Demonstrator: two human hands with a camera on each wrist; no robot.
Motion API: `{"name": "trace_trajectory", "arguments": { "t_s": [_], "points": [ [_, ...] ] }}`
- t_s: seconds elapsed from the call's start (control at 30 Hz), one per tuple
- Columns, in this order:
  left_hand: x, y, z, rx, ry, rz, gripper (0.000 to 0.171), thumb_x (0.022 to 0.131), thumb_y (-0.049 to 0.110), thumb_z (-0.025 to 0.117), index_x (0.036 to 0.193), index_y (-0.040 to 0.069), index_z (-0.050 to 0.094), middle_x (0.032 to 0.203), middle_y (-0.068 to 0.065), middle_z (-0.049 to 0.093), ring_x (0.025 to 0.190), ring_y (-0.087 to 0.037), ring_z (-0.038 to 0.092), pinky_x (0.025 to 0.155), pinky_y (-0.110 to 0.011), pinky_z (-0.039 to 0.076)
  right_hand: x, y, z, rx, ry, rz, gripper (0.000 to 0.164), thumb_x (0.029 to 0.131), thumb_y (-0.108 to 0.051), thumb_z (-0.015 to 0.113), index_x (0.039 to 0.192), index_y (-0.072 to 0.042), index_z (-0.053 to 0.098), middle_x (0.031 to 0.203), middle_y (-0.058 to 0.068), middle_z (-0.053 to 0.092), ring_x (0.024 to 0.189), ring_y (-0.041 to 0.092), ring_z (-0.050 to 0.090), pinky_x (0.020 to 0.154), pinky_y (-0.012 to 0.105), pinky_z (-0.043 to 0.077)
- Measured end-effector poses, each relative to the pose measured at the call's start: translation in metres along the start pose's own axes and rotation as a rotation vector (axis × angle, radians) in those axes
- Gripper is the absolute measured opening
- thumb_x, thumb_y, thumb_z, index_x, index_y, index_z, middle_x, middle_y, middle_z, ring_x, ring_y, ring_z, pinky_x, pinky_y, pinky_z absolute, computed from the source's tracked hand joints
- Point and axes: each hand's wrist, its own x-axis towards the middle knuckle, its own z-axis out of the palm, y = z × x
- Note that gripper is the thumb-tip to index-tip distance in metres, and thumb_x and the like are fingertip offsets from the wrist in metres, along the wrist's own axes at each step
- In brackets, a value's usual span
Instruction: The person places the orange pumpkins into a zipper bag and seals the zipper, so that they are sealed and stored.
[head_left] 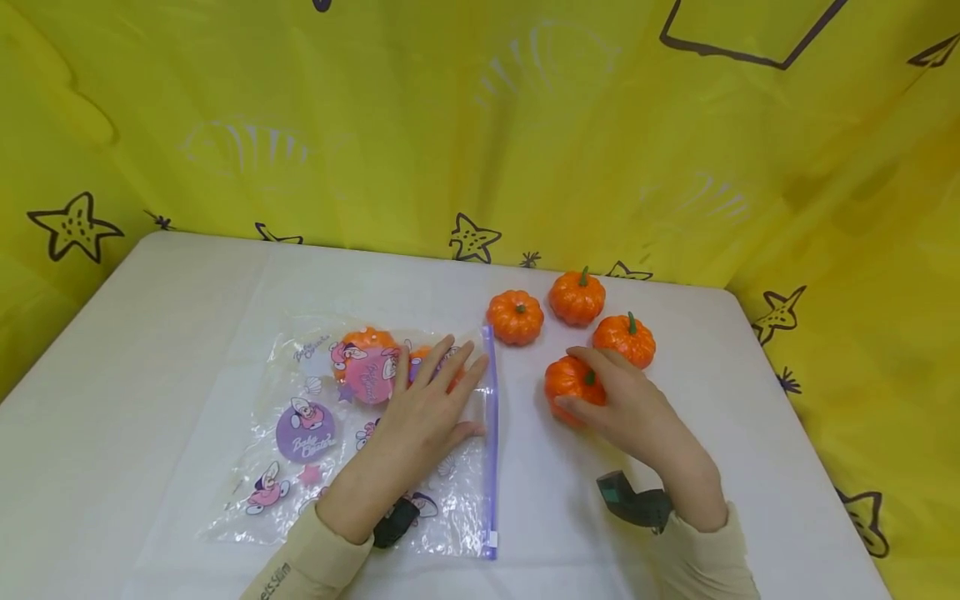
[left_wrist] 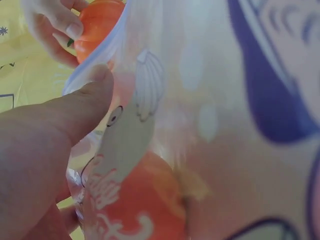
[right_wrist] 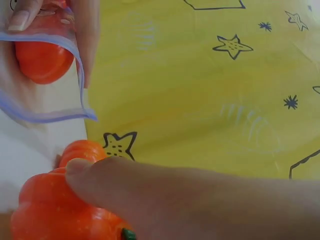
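on the left part of the white table (head_left: 75,433), a clear printed bag (head_left: 303,429) lies with its purple zip strip (head_left: 492,450) toward the loose pumpkins, an arrangement that probably makes sense because the mouth is then on the same side as they are. bagged pumpkins (head_left: 367,337) show through the film, and in the right wrist view the lips of the mouth stand apart in front of a round orange one. across the bag, close to the zip strip, rests the left hand (head_left: 420,425), fingers spread and unclenched, its thumb against the film by the edge; it seems to press rather than close round anything, likely so that such light plastic does not slide or fold shut

right of the mouth, the right hand (head_left: 633,408) is partly closed, thumb and fingers round opposite sides of the nearest pumpkin (head_left: 566,390), so it is grasping it. that wide grip presumably suits a smooth, ribbed ball better than picking at the short stem, which sits by the hand. whether this pumpkin bears on the table or is slightly raised, i cannot tell. just beyond it, three loose pumpkins (head_left: 515,317) stand grouped, stems up, apparently within easy reach of the same hand
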Motion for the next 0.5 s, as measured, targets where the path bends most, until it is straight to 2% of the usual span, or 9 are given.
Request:
{"name": "trace_trajectory", "arguments": {
  "t_s": [0.3,0.5],
  "points": [
    [0.000,-0.001,0.000,-0.022,0.028,0.025,0.081,0.085,0.051,0.071,0.153,0.020,0.039,0.160,-0.005,0.037,0.152,-0.031,0.024,0.118,-0.071,0.012,0.002,-0.007,0.012,0.075,0.029,-0.067,0.060,0.089,-0.028,0.074,0.141,-0.010,0.051,0.139,0.015,0.055,0.124,0.034,0.055,0.105,0.059,0.045],
    [0.001,-0.003,-0.002,-0.024,0.046,0.023,0.081,0.084,0.051,0.072,0.152,0.021,0.040,0.159,-0.005,0.038,0.151,-0.031,0.025,0.117,-0.071,0.013,0.009,-0.014,0.021,0.145,0.021,-0.163,0.065,0.087,-0.029,0.076,0.142,-0.008,0.050,0.141,0.009,0.056,0.129,0.029,0.053,0.108,0.052,0.046]
  ]
}}
